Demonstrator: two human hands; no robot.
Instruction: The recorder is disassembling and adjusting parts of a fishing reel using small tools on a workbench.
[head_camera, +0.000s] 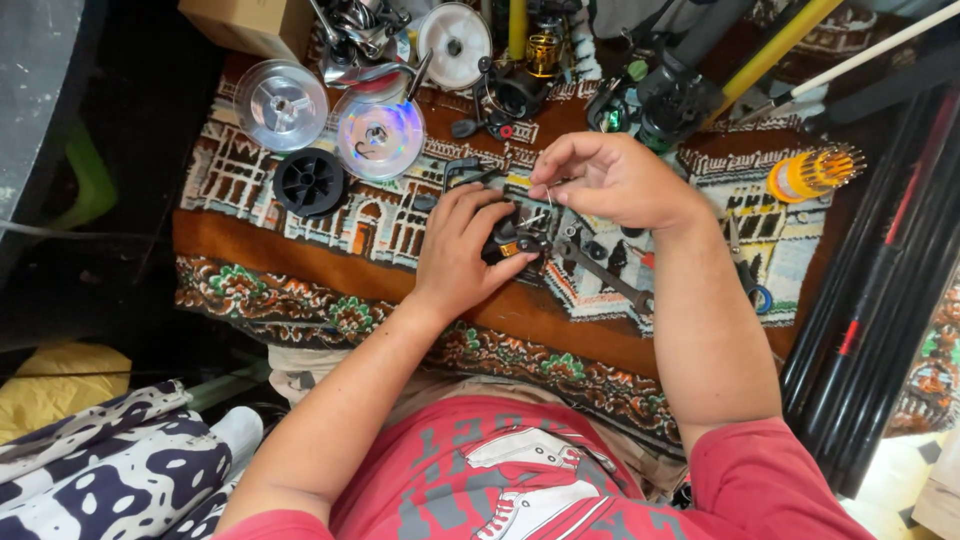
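While your left hand (462, 250) wraps around the small black reel (515, 243), your right hand (605, 180) sits just above and to the right of it. The left fingers are curled shut on the reel, and they press it down on the patterned mat (300, 240). The right thumb and first finger are pinched together on something thin. It looks like a tiny pin or wire (549, 193), but it is too small to be sure. The pinch points down and left, at the top of the reel.

So the reel lies just below your right fingertips, close but maybe not touching. It sticks out from the right side of your left palm. The right hand is the one free to work, since the left hand is busy holding.

A grey wrench (605, 272) lies just to the right of the reel, under your right wrist. Its long side slants down and to the right. Past your left hand, up and to the left, sit a black spool (310, 182) and two clear spools (281, 104). Well off to the right of your right hand lies a yellow screwdriver set (812, 172).
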